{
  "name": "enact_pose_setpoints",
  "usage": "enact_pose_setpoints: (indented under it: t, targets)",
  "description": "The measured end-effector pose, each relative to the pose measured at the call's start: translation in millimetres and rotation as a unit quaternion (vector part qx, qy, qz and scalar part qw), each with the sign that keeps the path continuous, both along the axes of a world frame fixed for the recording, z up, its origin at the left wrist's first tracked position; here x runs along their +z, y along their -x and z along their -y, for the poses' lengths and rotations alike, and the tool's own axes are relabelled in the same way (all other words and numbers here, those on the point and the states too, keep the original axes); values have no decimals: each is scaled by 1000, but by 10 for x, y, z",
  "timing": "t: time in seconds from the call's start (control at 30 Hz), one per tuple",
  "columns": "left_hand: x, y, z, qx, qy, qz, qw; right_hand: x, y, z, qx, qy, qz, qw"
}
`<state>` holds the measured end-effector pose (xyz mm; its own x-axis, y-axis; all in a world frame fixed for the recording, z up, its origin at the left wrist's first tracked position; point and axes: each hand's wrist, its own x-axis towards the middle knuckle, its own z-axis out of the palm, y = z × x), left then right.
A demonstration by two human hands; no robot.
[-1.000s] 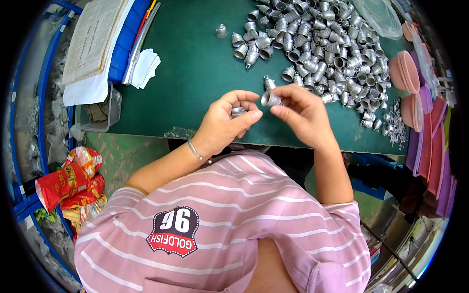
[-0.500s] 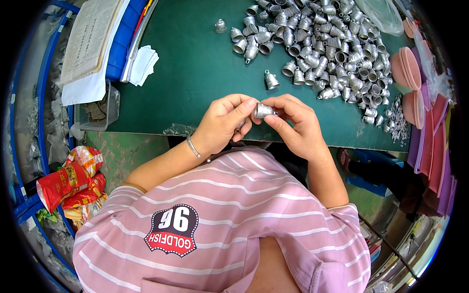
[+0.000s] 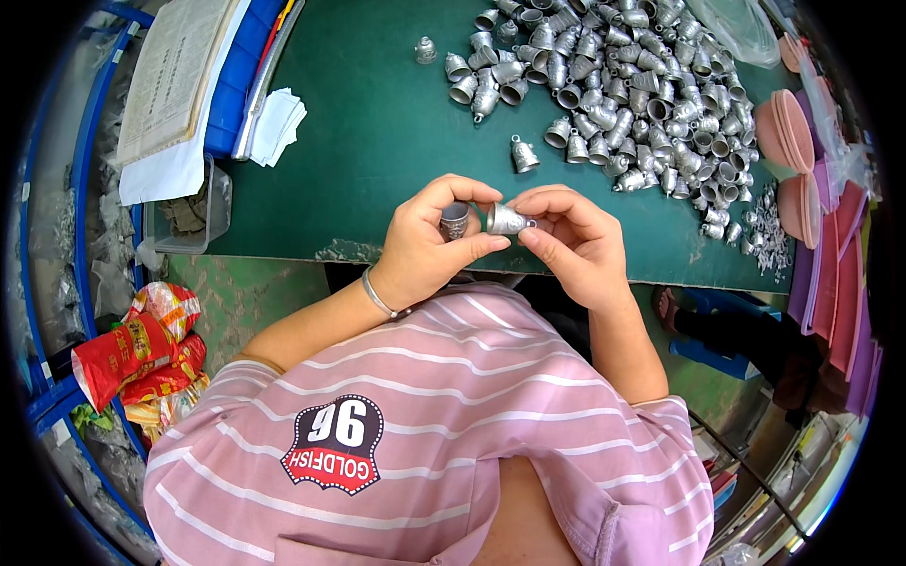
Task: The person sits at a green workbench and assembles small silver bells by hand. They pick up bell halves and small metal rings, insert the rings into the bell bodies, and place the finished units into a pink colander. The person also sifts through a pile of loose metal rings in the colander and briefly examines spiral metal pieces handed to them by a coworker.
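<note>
Above the table's near edge, my right hand (image 3: pixel 578 236) pinches a small silver metal bell (image 3: pixel 504 220) near its looped end, between thumb and fingers. That bell lies on its side, its mouth pointing left. My left hand (image 3: pixel 425 226) curls around a second, darker grey bell (image 3: pixel 454 219), held against the palm with its mouth up. The thumb and index fingertip of that hand reach to the mouth of the first bell; whether they touch it I cannot tell. A lone bell (image 3: pixel 524 154) stands on the green table (image 3: pixel 368 123) just beyond my hands.
A large heap of bells (image 3: pixel 651 94) covers the far right, with small metal bits (image 3: pixel 769 236) beside it. Another bell (image 3: pixel 426 50) stands far off. At left are a blue bin (image 3: pixel 231 104), paper slips (image 3: pixel 276 127) and a clear plastic box (image 3: pixel 215 208). Pink bowls (image 3: pixel 785 132) line the right edge.
My left hand has turned and opened its grip somewhat, bringing the darker bell into plain view. The bell in my right hand has shifted slightly left and down.
</note>
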<state>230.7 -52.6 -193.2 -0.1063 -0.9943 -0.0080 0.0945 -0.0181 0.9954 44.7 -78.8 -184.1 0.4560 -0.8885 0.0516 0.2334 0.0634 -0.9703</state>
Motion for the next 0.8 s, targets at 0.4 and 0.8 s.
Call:
enact_pose_setpoints:
  t: [0.4,0.8]
  targets:
    - [9,-36,-16,-18,145,84,986,-87,-66,-46,-25,111,-58,992]
    - [-203,-1313,-560,-326,-353,-233,846,72,174,345,-86,419,-370,825]
